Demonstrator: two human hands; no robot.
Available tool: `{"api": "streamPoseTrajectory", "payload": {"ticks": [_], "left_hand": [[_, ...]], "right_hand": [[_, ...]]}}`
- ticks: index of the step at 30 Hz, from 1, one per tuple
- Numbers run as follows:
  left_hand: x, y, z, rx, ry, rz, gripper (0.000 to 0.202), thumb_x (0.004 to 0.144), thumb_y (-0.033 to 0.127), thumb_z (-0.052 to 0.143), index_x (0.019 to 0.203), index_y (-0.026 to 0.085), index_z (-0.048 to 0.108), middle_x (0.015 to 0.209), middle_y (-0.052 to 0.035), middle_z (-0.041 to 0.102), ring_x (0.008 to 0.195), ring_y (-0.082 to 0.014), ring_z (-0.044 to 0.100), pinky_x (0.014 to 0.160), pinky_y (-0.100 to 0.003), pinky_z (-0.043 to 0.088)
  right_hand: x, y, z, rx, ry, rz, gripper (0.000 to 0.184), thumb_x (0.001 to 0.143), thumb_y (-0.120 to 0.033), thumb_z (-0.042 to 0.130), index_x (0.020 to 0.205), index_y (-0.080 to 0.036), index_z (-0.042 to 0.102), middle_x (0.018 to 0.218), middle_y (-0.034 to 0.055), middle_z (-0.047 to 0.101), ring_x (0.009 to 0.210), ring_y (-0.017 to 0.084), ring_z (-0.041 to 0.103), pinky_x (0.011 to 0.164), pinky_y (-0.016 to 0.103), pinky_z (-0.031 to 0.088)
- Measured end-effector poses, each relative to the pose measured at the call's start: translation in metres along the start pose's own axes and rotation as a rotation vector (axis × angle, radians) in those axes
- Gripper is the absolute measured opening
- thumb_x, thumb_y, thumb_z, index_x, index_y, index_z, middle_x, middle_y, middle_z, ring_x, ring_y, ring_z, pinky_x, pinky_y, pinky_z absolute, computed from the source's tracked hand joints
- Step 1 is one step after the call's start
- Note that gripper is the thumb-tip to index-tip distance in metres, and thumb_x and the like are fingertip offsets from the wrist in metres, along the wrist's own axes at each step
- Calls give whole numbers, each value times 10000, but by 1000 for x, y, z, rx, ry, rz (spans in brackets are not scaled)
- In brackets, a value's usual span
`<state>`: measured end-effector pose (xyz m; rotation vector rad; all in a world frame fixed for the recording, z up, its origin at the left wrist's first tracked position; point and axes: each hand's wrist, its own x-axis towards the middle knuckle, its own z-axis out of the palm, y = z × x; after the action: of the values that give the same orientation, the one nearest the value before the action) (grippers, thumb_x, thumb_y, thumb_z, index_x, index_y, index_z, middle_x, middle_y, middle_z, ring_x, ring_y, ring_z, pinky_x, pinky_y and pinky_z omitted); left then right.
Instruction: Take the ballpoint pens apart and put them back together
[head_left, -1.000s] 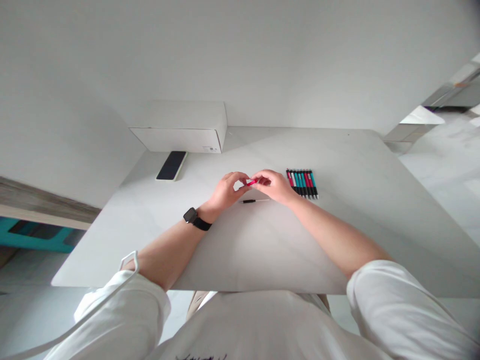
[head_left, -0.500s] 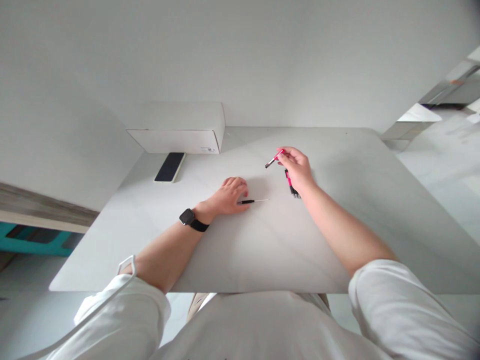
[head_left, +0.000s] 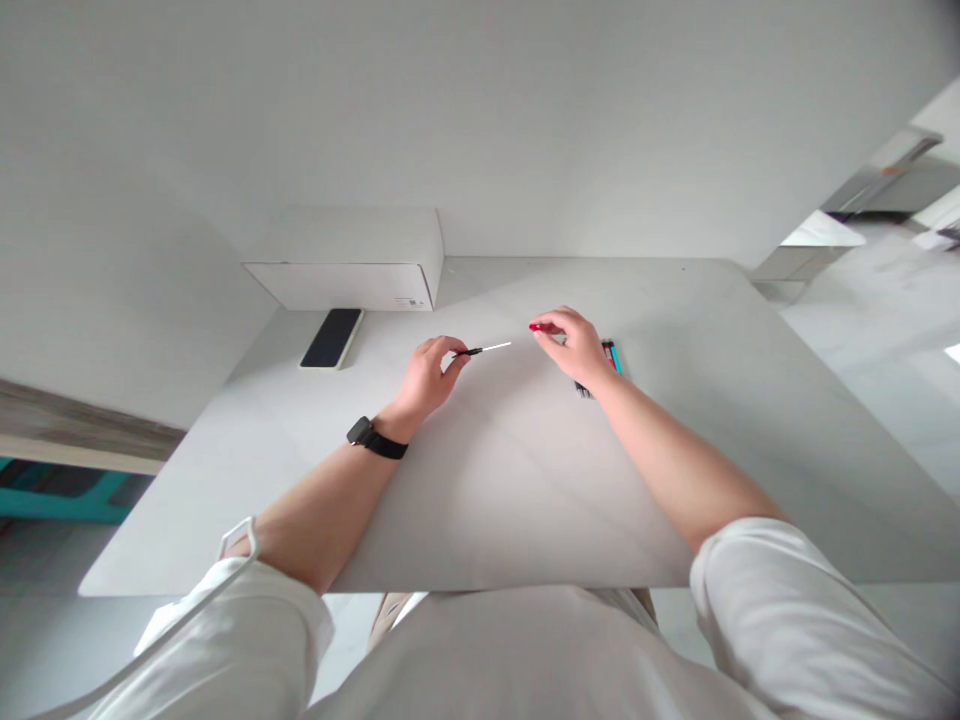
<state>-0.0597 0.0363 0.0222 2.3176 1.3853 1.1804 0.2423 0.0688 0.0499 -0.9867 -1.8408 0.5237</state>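
Note:
My left hand (head_left: 433, 372) pinches a slim black pen part (head_left: 469, 352) with a thin white rod, like a refill, sticking out to the right. It is raised near the table's middle. My right hand (head_left: 571, 345) is closed on a red pen part (head_left: 535, 327); only its red end shows past the fingertips, pointing left. A gap separates the two parts. Behind and below my right hand lies a group of pens (head_left: 613, 356) with turquoise and pink parts and dark lower ends, partly hidden by the hand and wrist.
A dark-screened phone (head_left: 332, 338) lies at the left back of the pale table (head_left: 517, 500). Behind it, a long white box (head_left: 337, 285) stands against the wall. A black watch (head_left: 379, 438) is on my left wrist, and a pale cable (head_left: 187, 610) runs along my left sleeve.
My left hand has lifted the black part with its rod off the table. My right hand has moved slightly left and turned the red part, whose silver and dark end no longer shows.

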Motion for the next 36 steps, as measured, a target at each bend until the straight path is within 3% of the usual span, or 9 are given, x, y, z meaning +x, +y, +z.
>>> {"api": "streamPoseTrajectory", "payload": {"ticks": [5, 11, 28, 36], "left_hand": [[-1, -1, 1, 41, 16, 12, 102, 1018, 313, 625, 1072, 237, 666, 1047, -52, 742, 1010, -242, 668, 955, -406, 499], [0, 2, 1, 103, -13, 10, 123, 1024, 332, 611, 1069, 240, 679, 1027, -53, 743, 1000, -251, 662, 971, -420, 480], [-3, 16, 2, 163, -79, 100, 163, 1032, 374, 600, 1064, 251, 702, 1034, -67, 744, 1026, -271, 644, 1048, -464, 432], [-4, 24, 2, 174, -102, 113, 180, 1042, 381, 581, 1051, 251, 704, 1004, -65, 734, 1001, -264, 626, 1036, -455, 429]], "right_hand": [[-6, -9, 4, -186, -113, -106, 189, 982, -259, 645, 1099, -280, 792, 1082, 63, 721, 985, 223, 694, 905, 367, 566], [-7, -10, 5, -206, -152, -183, 225, 999, -226, 618, 1123, -284, 796, 1114, 49, 748, 1016, 213, 706, 940, 351, 548], [-13, -15, 17, -406, -303, -244, 235, 991, -194, 626, 1125, -267, 805, 1079, 63, 767, 999, 234, 689, 952, 384, 497], [-17, -17, 24, -382, -312, -254, 241, 978, -176, 627, 1117, -268, 802, 1076, 56, 762, 988, 226, 692, 921, 360, 495]]}}
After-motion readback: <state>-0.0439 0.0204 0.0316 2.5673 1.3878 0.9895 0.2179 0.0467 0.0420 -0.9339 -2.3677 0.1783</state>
